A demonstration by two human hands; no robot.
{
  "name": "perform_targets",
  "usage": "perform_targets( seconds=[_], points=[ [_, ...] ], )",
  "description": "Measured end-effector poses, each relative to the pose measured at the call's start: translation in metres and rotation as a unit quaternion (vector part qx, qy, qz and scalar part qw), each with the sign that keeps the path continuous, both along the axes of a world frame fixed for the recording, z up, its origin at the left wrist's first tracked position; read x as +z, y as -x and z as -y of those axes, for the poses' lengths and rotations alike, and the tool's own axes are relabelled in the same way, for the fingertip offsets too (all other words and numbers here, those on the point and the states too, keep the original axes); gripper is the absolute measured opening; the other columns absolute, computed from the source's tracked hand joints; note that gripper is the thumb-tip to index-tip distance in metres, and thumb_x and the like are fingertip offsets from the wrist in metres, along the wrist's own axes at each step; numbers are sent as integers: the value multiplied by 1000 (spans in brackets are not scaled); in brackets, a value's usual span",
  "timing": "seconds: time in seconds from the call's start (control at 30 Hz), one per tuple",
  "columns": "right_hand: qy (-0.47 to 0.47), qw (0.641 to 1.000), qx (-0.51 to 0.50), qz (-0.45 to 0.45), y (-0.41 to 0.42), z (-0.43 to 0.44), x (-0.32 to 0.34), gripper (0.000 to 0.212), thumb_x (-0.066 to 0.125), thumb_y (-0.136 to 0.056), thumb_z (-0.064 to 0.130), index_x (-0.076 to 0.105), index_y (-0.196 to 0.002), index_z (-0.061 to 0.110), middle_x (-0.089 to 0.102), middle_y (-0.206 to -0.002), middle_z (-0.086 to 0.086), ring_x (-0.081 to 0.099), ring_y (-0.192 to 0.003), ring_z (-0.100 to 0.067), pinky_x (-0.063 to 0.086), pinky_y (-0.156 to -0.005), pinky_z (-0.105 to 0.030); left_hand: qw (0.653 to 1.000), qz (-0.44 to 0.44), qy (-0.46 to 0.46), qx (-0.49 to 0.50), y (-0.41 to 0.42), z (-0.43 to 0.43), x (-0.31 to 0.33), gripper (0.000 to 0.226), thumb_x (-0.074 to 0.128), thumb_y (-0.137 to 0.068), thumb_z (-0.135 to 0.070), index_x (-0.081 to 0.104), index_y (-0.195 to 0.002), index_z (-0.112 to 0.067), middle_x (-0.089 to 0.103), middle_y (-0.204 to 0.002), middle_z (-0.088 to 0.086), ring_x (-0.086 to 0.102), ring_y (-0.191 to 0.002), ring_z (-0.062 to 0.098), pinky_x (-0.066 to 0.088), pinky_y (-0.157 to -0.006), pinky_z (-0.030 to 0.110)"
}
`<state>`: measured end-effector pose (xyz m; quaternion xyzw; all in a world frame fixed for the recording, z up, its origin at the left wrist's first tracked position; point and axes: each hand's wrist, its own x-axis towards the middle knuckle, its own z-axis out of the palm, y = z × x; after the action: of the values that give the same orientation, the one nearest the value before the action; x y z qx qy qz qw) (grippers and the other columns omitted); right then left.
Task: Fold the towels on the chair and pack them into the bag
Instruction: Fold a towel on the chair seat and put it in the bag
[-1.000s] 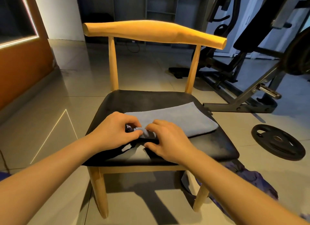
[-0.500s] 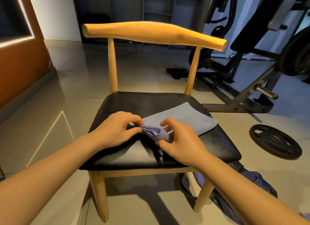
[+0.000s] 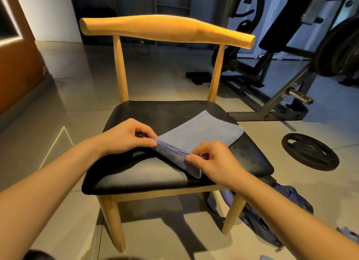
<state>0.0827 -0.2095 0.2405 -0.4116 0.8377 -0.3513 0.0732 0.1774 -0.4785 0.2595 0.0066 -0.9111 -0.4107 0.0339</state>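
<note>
A blue-grey towel lies folded on the black seat of a wooden chair. Its near edge is lifted off the seat while its far end rests flat. My left hand pinches the left corner of that raised edge. The right corner is pinched by my right hand, and a flap of towel hangs below it. A dark blue bag lies crumpled on the floor under the chair's right front leg, partly hidden by my right forearm.
A black weight plate lies on the tiled floor to the right. Gym machine frames stand behind it. An orange wall panel runs along the left. More blue cloth shows at the lower right edge.
My hands have moved apart along the towel's near edge, the right one sliding toward me. The bunched edge is now stretched straight and lifted, and the towel has turned on the seat.
</note>
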Motion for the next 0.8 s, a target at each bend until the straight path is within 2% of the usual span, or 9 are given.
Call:
perform_targets(
  seconds=[0.1, 0.23, 0.3, 0.4, 0.5, 0.6, 0.67, 0.73, 0.8],
  points=[
    [10, 998, -40, 39, -3, 5, -5, 20, 71, -94, 29, 79, -84, 13, 72, -72, -6, 66, -70, -23, 58, -71, -44, 1000, 19, -20, 13, 5, 4, -5, 10, 73, -93, -20, 80, -100, -19, 78, -98, -4, 71, -96, 13, 54, -86, 18],
    [-38, 997, -59, 39, -4, 7, -7, 24, 65, -98, 27, 78, -83, 14, 72, -72, -6, 67, -71, -24, 59, -75, -47, 999, 27, -35, 24, 14, 3, -11, 14, 67, -98, -13, 80, -101, -18, 78, -100, -1, 68, -96, 9, 49, -92, 21],
    [-64, 995, -70, 45, -3, 8, -7, 26, 65, -97, 28, 77, -79, 14, 71, -69, -7, 68, -69, -25, 60, -73, -49, 999, 22, -28, 26, 19, 0, -15, 14, 66, -98, -12, 79, -98, -18, 76, -96, 0, 65, -88, 8, 47, -84, 17],
    [-97, 990, -76, 68, -5, 7, -2, 24, 68, -93, 26, 75, -75, 11, 72, -65, -6, 70, -65, -22, 62, -73, -49, 998, 0, -41, 47, 25, -4, -20, 9, 70, -95, -14, 78, -92, -18, 70, -77, -2, 56, -71, 4, 43, -69, 12],
    [-108, 986, -66, 109, -5, 4, 3, 20, 70, -93, 20, 75, -78, 7, 73, -66, -10, 73, -61, -22, 63, -74, -46, 997, -12, -47, 63, 28, -7, -23, 8, 73, -94, -17, 78, -89, -15, 64, -68, -3, 50, -63, 3, 40, -63, 11],
    [-123, 985, -71, 97, -3, 4, 1, 21, 69, -93, 22, 75, -76, 11, 73, -65, -6, 73, -63, -22, 63, -74, -46, 997, -9, 12, 76, 30, -10, -24, 9, 74, -92, -20, 78, -84, -21, 66, -67, -7, 52, -61, 3, 44, -65, 19],
    [-131, 986, -82, 62, -2, 6, -4, 23, 69, -91, 26, 73, -73, 12, 72, -64, -3, 71, -65, -22, 63, -74, -47, 989, -36, 106, 101, 30, -13, -24, 9, 77, -89, -26, 76, -80, -27, 67, -79, -8, 58, -74, 9, 48, -73, 29],
    [-128, 987, -94, 29, -3, 6, -6, 21, 71, -88, 29, 68, -73, 15, 71, -66, 0, 70, -68, -21, 62, -73, -46, 964, -121, 207, 111, 26, -19, -22, 9, 79, -86, -24, 74, -80, -28, 61, -91, -9, 55, -88, 13, 49, -79, 35],
    [-117, 988, -100, -6, -4, 5, -6, 19, 73, -86, 32, 64, -75, 19, 68, -69, 4, 67, -72, -17, 60, -71, -43, 952, -194, 231, 53, 20, -26, -22, 11, 78, -87, -16, 77, -86, -26, 60, -93, -11, 56, -89, 13, 51, -78, 37]
  ],
)
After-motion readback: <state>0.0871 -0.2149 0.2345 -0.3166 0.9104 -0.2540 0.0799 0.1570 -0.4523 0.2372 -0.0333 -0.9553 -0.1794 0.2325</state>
